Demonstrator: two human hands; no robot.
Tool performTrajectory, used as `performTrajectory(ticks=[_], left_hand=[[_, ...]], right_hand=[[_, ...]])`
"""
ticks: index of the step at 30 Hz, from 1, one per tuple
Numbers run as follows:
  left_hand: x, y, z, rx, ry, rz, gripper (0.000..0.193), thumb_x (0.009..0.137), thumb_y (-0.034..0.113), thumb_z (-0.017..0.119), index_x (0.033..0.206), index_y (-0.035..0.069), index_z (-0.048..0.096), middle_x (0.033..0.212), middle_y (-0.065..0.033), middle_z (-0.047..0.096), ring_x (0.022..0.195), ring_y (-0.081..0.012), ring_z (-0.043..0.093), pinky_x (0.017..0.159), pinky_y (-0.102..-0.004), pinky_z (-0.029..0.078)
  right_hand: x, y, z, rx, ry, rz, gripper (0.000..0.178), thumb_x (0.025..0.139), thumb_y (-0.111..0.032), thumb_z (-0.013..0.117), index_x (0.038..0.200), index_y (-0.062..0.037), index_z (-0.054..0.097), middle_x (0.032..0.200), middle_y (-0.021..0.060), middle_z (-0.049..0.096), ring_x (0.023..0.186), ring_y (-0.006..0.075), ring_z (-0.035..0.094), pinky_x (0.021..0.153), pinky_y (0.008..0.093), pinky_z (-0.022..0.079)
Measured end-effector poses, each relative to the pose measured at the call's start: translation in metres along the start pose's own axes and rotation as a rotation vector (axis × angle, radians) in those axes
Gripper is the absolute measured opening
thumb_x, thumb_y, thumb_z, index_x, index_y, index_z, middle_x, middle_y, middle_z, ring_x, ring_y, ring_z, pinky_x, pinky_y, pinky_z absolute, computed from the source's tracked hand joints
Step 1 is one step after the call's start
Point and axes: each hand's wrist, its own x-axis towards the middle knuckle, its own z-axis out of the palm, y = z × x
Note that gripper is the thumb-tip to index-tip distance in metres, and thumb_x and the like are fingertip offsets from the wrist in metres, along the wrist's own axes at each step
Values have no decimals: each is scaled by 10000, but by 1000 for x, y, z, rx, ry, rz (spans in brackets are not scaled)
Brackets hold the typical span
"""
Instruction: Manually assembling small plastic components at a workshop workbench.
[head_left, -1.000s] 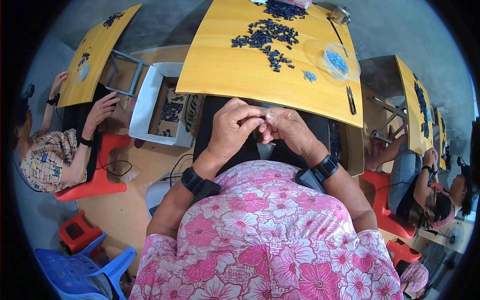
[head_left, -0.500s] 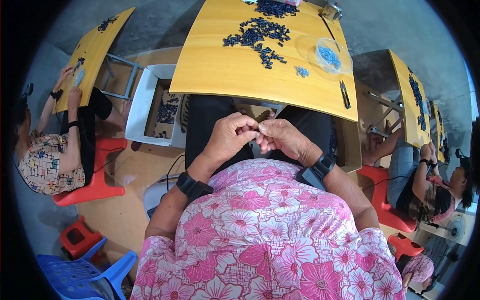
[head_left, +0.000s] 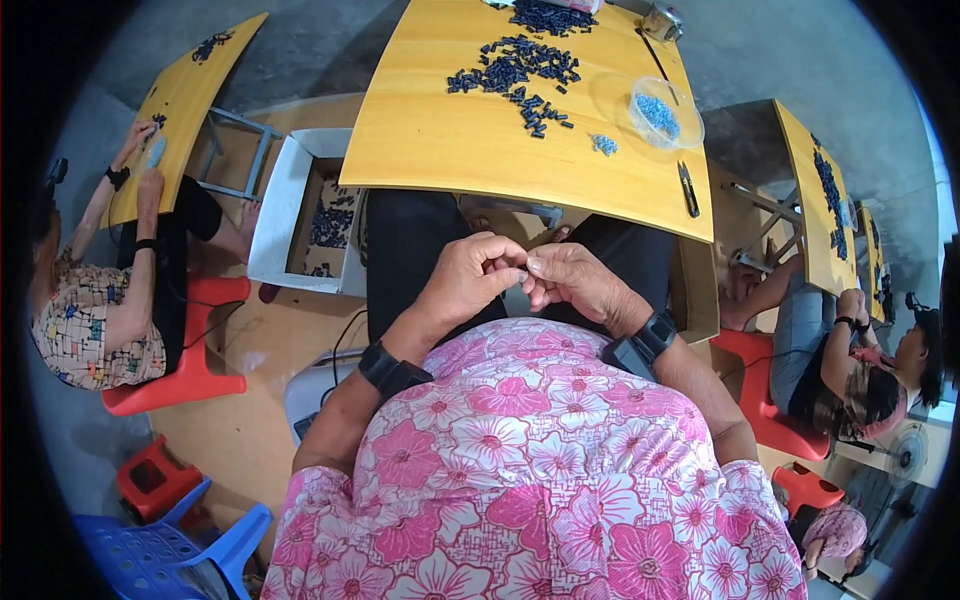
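Both hands meet above my lap, just short of the table's near edge. My left hand (head_left: 472,277) is closed in a pinch, its thumb and fingertips against those of the other hand. My right hand (head_left: 580,283) pinches at the same spot, with its fingers curled under. Whatever small thing sits between the fingertips is hidden. Ahead on the yellow table (head_left: 430,130) lie loose small dark cylindrical pieces (head_left: 515,65). A clear round bowl (head_left: 690,130) holds tiny light-blue pieces, and a little pile of the same blue pieces (head_left: 604,144) rests beside it.
Black-handled thread snips (head_left: 688,190) lie near the table's right edge. An open white box (head_left: 268,240) with dark pieces stands on the floor at left, a cardboard box (head_left: 702,290) at right. People sit at tables on both sides. A blue chair (head_left: 150,550) is behind left.
My hands have shifted slightly and stay pressed together at the fingertips. The left fingers have curled in a little closer. The table pieces have not moved.
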Motion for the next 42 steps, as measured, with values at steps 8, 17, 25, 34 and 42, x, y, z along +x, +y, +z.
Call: performTrajectory(ticks=[8,17,25,34,42], left_hand=[[0,-2,3,-43,-4,18,148,815,36,717,961,54,727,838,6,618,734,-63,544,669,-223,451],[1,6,5,46,74,123,146,760,32,747,903,49,723,742,-20,576,637,-90,552,587,-244,458],[2,9,6,46,80,89,140,773,26,754,908,55,730,761,3,565,686,-80,530,626,-233,444],[4,8,5,48,66,93,127,783,22,748,906,36,723,797,-8,586,707,-78,545,643,-229,453],[7,11,1,68,96,85,141,777,5,735,914,31,714,787,-13,575,705,-91,546,642,-236,452]], right_hand=[[-6,-1,0,-113,9,-22,392,975,-422,586,979,-35,645,842,18,636,717,91,617,669,224,496],[-6,-3,-1,-86,7,-32,391,964,-417,609,973,-28,646,846,22,638,717,95,625,697,241,537],[-8,-4,0,-79,21,-64,388,961,-419,614,985,-35,661,820,24,639,699,93,616,677,232,517],[-8,-4,2,-79,48,-61,419,955,-444,611,1028,-37,679,833,18,638,709,94,600,661,227,483],[-2,-4,2,-83,4,-88,425,968,-446,584,1046,-38,671,865,23,644,754,100,596,717,248,504]])
